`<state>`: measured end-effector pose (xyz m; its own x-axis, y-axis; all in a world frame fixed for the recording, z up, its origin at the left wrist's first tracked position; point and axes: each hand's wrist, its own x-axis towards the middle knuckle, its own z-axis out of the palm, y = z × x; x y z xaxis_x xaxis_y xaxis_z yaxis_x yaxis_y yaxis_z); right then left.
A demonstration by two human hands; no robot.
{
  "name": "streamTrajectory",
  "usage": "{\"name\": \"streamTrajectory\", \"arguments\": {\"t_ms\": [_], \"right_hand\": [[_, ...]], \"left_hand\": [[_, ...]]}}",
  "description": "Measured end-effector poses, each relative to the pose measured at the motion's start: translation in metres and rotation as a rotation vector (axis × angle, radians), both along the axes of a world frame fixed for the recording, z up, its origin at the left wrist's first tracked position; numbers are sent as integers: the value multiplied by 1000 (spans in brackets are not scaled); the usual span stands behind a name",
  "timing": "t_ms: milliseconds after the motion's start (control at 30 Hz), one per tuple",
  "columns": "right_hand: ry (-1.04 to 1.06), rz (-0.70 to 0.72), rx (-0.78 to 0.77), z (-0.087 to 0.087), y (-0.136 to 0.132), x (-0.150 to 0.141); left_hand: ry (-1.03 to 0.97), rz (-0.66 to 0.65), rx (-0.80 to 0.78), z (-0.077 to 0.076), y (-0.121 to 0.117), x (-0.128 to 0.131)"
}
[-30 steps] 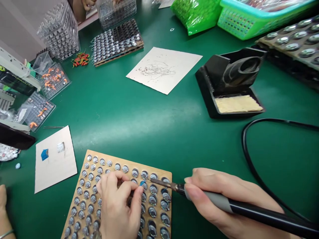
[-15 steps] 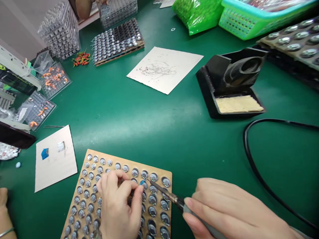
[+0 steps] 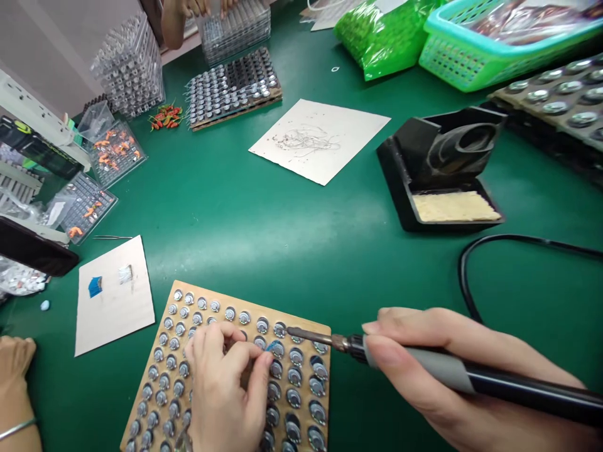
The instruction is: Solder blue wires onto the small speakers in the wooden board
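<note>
A tan board (image 3: 301,322) set with rows of round silver metal parts lies in front of me. Over its middle, my left hand (image 3: 226,383) pinches a small thin blue strip (image 3: 272,346) between thumb and forefinger, beside one of the parts. My right hand (image 3: 452,370) is closed round the grey and black grip of a soldering iron (image 3: 424,369). The iron points left, its tip by a round part in the upper right of the board; whether it touches cannot be made out. Some parts are hidden behind my left hand.
Right of centre stands a black iron stand (image 3: 396,182) with a yellow sponge (image 3: 456,207); a black cable (image 3: 464,270) curls below it. Left lies white card (image 3: 115,320) with blue and silvery pieces. Another person's hand (image 3: 14,364) rests at the left edge, other hands (image 3: 198,7) work at the back.
The soldering iron has swung to a flatter angle and its tip has shifted slightly up, off the spot beside the blue strip. My left hand keeps its pinch. The view has shifted slightly.
</note>
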<state>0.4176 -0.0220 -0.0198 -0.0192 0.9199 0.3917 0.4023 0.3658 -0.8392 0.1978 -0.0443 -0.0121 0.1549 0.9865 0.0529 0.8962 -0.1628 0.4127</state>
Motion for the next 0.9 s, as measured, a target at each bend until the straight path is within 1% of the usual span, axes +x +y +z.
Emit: {"name": "streamTrajectory", "arguments": {"t_ms": [100,233,400,633,767,900], "right_hand": [[-9,37,30,2,5,-9],[-49,67,33,2,9,-15],[-71,88,51,1,10,-15],[-97,143,82,-1,11,-13],[-120,148,76,-1,12,-13],[-160,134,83,-4,11,-14]], "left_hand": [[-5,46,-28,1,0,-5],[0,56,-63,0,3,-7],[0,62,-64,-4,4,-6],[0,62,-82,-4,2,-6],[-9,63,-88,-4,2,-5],[-13,60,-87,-4,2,-5]]}}
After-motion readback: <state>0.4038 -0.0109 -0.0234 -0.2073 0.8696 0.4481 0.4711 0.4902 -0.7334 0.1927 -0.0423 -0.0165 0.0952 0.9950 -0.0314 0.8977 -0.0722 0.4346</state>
